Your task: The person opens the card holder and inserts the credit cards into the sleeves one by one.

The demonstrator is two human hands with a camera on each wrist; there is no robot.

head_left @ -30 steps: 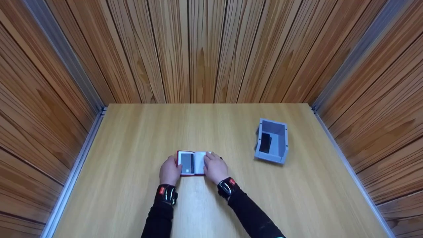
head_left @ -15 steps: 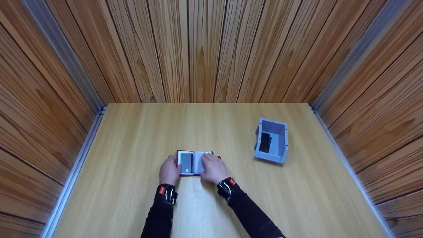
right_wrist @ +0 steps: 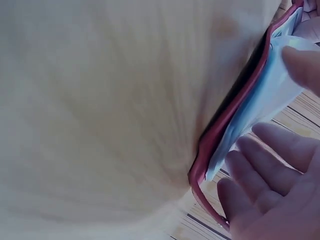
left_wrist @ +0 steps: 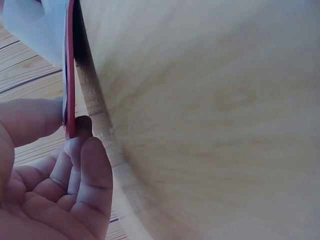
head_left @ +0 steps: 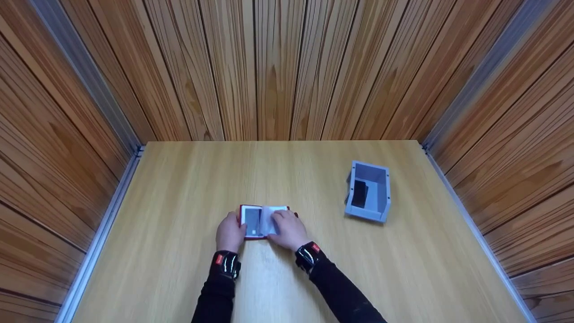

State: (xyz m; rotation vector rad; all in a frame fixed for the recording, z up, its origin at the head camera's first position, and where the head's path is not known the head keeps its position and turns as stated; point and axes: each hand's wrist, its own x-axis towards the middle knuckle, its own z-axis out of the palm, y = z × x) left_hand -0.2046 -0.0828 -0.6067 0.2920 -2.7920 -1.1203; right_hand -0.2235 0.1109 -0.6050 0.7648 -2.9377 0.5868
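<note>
A red card holder (head_left: 252,221) lies open like a booklet near the middle of the table, its inside showing whitish clear sleeves and a grey panel on the left half. My left hand (head_left: 231,232) pinches its left edge between thumb and fingertips; the left wrist view shows the thin red cover (left_wrist: 70,70) between them. On the other half, my right hand (head_left: 290,229) holds a translucent sleeve (head_left: 267,220), raised at a slant from the right side. In the right wrist view, thumb and curled fingers lie about the sleeve, and a red strap (right_wrist: 207,205) hangs from the cover's end.
A grey-blue bin (head_left: 383,190) stands at the right of the table, with a black flat object (head_left: 359,194) inside against its left wall. Wood-panelled walls and metal rails border the table (head_left: 188,188).
My right hand has shifted slightly left, and the sleeve at its fingers has lifted and swung left, away from the right cover. The left hand keeps its place.
</note>
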